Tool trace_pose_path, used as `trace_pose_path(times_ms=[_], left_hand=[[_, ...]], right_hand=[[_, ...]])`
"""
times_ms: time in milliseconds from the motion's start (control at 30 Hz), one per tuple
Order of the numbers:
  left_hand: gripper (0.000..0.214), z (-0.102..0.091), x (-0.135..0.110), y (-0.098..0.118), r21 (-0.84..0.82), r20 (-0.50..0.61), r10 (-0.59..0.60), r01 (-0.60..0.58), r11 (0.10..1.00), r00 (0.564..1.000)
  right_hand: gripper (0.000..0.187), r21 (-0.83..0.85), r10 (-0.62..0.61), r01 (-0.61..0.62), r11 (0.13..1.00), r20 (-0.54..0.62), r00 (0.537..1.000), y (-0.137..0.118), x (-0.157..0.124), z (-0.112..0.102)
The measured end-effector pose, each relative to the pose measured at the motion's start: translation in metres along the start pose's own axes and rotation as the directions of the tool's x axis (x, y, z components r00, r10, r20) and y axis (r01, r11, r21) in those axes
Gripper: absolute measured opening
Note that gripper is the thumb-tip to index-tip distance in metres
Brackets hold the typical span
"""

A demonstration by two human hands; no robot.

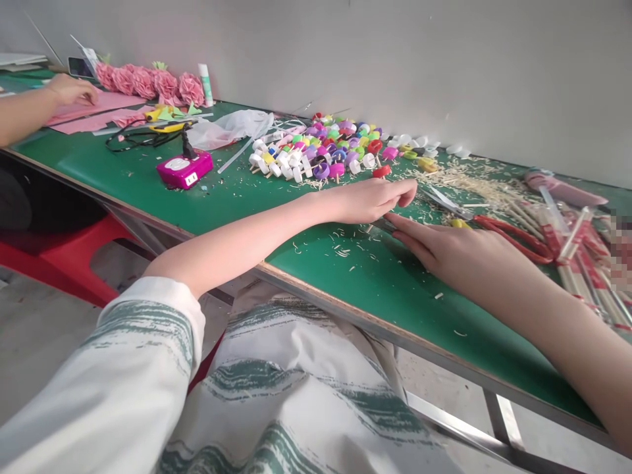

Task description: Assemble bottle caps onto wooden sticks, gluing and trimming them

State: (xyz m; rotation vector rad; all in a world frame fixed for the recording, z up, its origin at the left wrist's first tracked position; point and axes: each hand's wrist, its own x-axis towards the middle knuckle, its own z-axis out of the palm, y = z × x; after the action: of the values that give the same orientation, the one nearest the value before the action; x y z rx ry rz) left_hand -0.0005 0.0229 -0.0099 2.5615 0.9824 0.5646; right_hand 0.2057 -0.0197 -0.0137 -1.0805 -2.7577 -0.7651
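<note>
— Where to look first?

— Near the front edge of the green table [247,201], at the meeting of left hand [375,201] and right hand [447,249]. Between them, a thin grey piece [383,226], low over the surface: just under the left hand and at the right fingertips. Too covered to name for sure.

— State of the left?

— Turned palm down, with fingers curled and bent toward the right end. Perhaps pinching something small against the thumb, but cannot tell from this angle.

— And the right?

— Fingers straight and laid together, pointing toward the left hand. Cannot tell whether closed on the grey piece or only resting against it. Probably set that way for steadiness, and placed by the front edge for easy reach.

— Why so many shavings [340,250] about?

— Scattered below the hands, thicker toward the back edge: likely waste from thin wood.

— And the scissors [467,214]?

— Lying just beyond the right hand, handles toward the right end, presumably easy to pick up. Farther that way, wrapped sticks [580,263], perhaps as stock.

— Toward the back edge?

— A heap of cap-like pieces [322,171], many with short sticks attached, seemingly set back for working room at the front.

— Far left corner?

— Another person's hand [74,91], over pink paper [116,101].
</note>
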Motion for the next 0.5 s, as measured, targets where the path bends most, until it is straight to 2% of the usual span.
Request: trace_pose_path(times_ms=[167, 367, 500], left_hand=[[0.023, 0.000, 0.000, 0.002, 0.006, 0.005, 0.016, -0.016, 1.000, 1.000], [0.022, -0.002, -0.001, 0.010, 0.000, 0.029, 0.004, -0.004, 1.000, 1.000], [0.021, -0.004, -0.003, 0.014, 0.003, 0.025, 0.050, -0.050, 0.999, 0.998]], right_hand=[[0.071, 0.047, -0.004, 0.003, 0.999, 0.023, 1.000, 0.003, 0.002, 0.000], [0.087, 0.150, -0.047, 0.039, 0.988, 0.049, 0.998, 0.011, 0.007, -0.001], [0.089, 0.194, -0.081, 0.065, 0.979, 0.072, 0.994, 0.009, 0.009, -0.004]])
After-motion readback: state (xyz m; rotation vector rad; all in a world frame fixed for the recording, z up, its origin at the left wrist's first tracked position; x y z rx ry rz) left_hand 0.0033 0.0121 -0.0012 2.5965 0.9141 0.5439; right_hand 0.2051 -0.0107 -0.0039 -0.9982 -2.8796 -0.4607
